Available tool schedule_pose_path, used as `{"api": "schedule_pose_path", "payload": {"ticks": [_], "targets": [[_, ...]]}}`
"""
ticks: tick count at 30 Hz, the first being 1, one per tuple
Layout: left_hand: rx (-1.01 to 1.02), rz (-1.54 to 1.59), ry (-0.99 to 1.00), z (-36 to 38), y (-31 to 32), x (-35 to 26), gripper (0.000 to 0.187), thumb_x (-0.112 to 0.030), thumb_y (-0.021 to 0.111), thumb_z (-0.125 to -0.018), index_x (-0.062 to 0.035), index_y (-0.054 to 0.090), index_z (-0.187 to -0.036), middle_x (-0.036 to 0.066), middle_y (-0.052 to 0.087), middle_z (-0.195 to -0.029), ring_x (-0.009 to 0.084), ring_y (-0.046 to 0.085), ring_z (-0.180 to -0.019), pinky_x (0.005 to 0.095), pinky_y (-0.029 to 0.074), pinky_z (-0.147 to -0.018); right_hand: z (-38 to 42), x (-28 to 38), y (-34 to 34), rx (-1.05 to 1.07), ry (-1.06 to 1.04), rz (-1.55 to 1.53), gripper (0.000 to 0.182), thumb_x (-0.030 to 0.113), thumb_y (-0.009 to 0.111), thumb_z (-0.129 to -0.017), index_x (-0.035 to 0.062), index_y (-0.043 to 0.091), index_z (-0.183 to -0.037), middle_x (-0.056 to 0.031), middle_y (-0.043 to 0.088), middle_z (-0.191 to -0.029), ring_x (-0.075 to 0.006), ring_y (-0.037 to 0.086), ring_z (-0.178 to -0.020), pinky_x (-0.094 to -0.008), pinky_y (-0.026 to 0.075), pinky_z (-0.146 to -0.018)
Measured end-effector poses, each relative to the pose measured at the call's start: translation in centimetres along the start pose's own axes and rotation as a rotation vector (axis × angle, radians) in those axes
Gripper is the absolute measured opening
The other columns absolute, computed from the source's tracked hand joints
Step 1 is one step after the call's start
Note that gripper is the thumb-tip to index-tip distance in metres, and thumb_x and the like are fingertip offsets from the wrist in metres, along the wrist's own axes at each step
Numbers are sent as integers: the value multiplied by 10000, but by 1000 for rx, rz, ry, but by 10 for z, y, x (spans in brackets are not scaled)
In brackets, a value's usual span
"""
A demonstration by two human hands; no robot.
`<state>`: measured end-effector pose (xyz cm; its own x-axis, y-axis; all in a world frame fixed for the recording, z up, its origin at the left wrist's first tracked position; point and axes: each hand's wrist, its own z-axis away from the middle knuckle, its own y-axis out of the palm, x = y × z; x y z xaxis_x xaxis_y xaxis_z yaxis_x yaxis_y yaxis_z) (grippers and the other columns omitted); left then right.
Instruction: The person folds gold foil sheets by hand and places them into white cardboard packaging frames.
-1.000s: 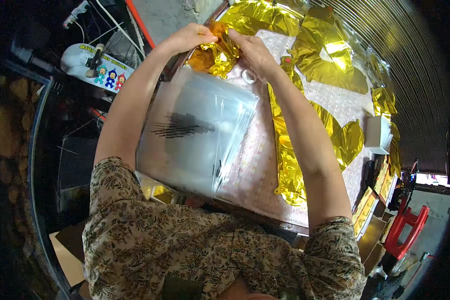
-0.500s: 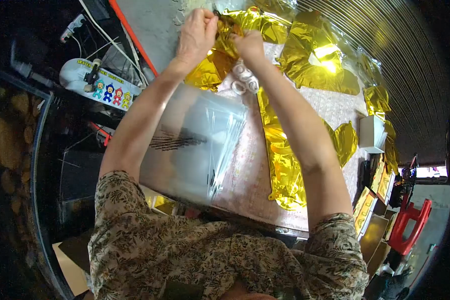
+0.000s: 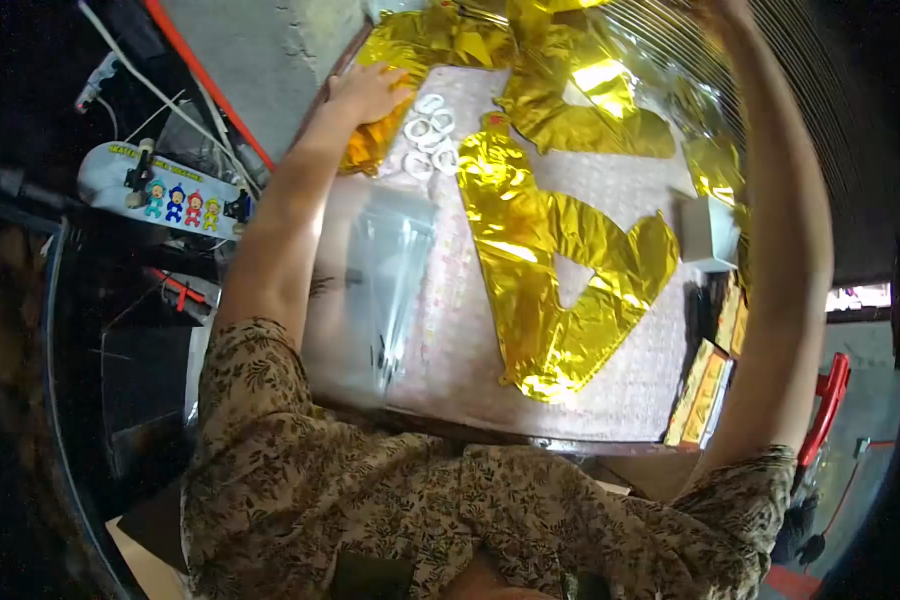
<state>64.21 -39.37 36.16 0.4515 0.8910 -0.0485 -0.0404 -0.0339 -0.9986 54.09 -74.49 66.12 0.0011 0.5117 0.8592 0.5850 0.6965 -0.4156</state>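
My left hand (image 3: 368, 94) lies with fingers stretched out on a gold foil balloon (image 3: 366, 147) at the table's far left. At the top right edge, my right hand (image 3: 720, 8) is mostly cut off and dark, so its fingers do not show clearly. Several flat gold foil balloons are spread over the table: one (image 3: 500, 270) in the middle and another (image 3: 595, 115) behind it. Several white ribbon rolls (image 3: 422, 130) lie beside my left hand. Under my left forearm is a stack of clear plastic bags (image 3: 385, 290).
A white box (image 3: 710, 235) stands at the table's right, with yellow printed boxes (image 3: 700, 395) nearer me. A printed skateboard (image 3: 160, 190) is on the left. Ribbed metal sheeting (image 3: 800, 110) rises behind the right side. A red plastic object (image 3: 827, 405) is at far right.
Both hands were together on the foil at the top; they have parted. My right hand has swung far right, and my left now lies flat. The view has shifted too.
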Motion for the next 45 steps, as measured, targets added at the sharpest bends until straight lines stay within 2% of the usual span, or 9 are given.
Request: {"api": "schedule_pose_path", "payload": {"ticks": [7, 12, 13, 15, 19, 29, 35, 37, 45], "targets": [[-437, 329, 231, 25, -31, -63, 463, -342, 586, -950, -95, 589, -1341, 198, 628, -1298, 401, 570, -1222, 472, 479, -1012, 73, 30, -101, -14, -272, -134, 210, 109, 580, -1014, -75, 668, -1068, -141, 704, -945, -243, 708, -811, -395, 644, -746], [12, 316, 594, 136, -28, -162, 589, -414, 466, -1039, 14, 469, -1444, 223, 444, -1511, 351, 392, -1427, 425, 306, -1189, 186, -36, -107, 88, -674, 1, 208, -25, 522, -921, -41, 720, -981, -59, 721, -886, -130, 667, -767, -268, 570, -675], [34, 253, 589, 161, -27, -176, 599, -421, 460, -1040, 9, 452, -1458, 221, 408, -1538, 349, 329, -1465, 442, 254, -1214, 193, -95, -121, -5, -459, 39, 168, 178, 772, -859, 20, 719, -839, -22, 608, -659, -111, 486, -556, -280, 359, -493], [164, 169, 517, 190, -20, -195, 631, -426, 478, -1026, 3, 413, -1485, 200, 329, -1591, 340, 263, -1496, 456, 214, -1226, 267, -111, -99, -23, -574, 248, 239, 93, 713, -828, -60, 729, -1010, -115, 709, -705, -171, 624, -564, -346, 504, -530], [60, 138, 497, 213, 1, -201, 672, -426, 495, -1012, -3, 362, -1517, 178, 270, -1624, 331, 225, -1512, 454, 200, -1231, 374, -170, -65, 291, -444, 110, 335, -88, 642, -835, 22, 743, -1136, -150, 724, -1182, -199, 694, -1063, -298, 565, -820], [-32, 319, 463, 203, 36, -190, 659, -443, 480, -1008, -51, 375, -1526, 135, 304, -1619, 308, 248, -1507, 519, 211, -1206, 442, -207, -61, 312, -475, 325, 278, 9, 757, -774, 31, 733, -1051, -157, 720, -1149, -324, 702, -1046, -400, 540, -962], [-309, 289, 495, 208, 59, -188, 547, -389, 495, -1027, -66, 472, -1468, 131, 414, -1558, 310, 373, -1441, 451, 301, -1169, 435, -197, -87, 693, -452, 511, 584, 249, 770, -828, 99, 591, -1363, -105, 575, -1434, -303, 426, -1427, -585, 240, -1195], [-318, 287, 485, 210, 56, -188, 549, -389, 499, -1026, -69, 469, -1471, 129, 411, -1561, 302, 373, -1442, 453, 291, -1173, 434, -186, -93, 675, 28, -30, 589, 366, 713, -893, 100, 567, -1398, -112, 467, -1534, -319, 331, -1479, -572, 174, -1218], [-305, 281, 504, 210, 58, -184, 559, -401, 498, -1032, -84, 452, -1491, 113, 388, -1580, 267, 341, -1466, 443, 248, -1197, 398, -242, -51, 494, -621, 866, 580, 407, 471, -1042, 170, 345, -1556, -93, 315, -1622, -363, 261, -1497, -576, 128, -1211]]}}
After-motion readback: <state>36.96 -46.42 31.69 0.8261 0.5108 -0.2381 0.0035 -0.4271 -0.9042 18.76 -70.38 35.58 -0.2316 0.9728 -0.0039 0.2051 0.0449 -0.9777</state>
